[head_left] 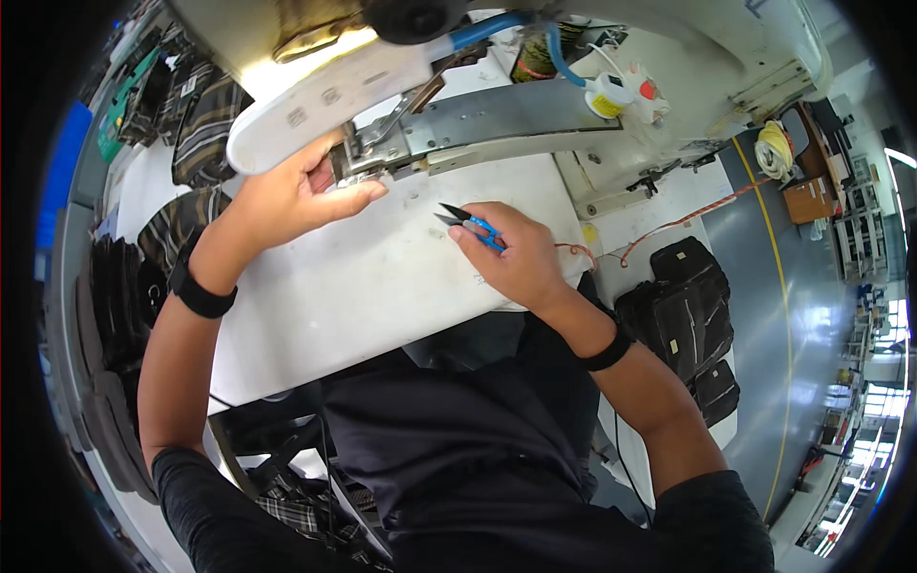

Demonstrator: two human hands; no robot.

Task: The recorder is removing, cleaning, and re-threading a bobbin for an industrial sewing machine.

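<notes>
My left hand (287, 201) is at the front end of the sewing machine's metal arm (506, 119), beside the clamp and needle area. Its thumb points right beneath the metal clamp, and its other fingers curl in behind, partly hidden by the white machine head (325, 105); what they hold cannot be made out. In my right hand (521, 253) is a pair of blue thread snips (484, 229) with dark blades pointing left, held just above the white worktable (382, 286). The blades are apart.
Dark folded garments (678, 306) are piled at right, near an orange braided cord (683, 222) that runs toward my right hand. Striped and plaid fabric pieces (205, 124) lie at far left. A white-and-yellow round container (608, 97) sits behind the metal arm.
</notes>
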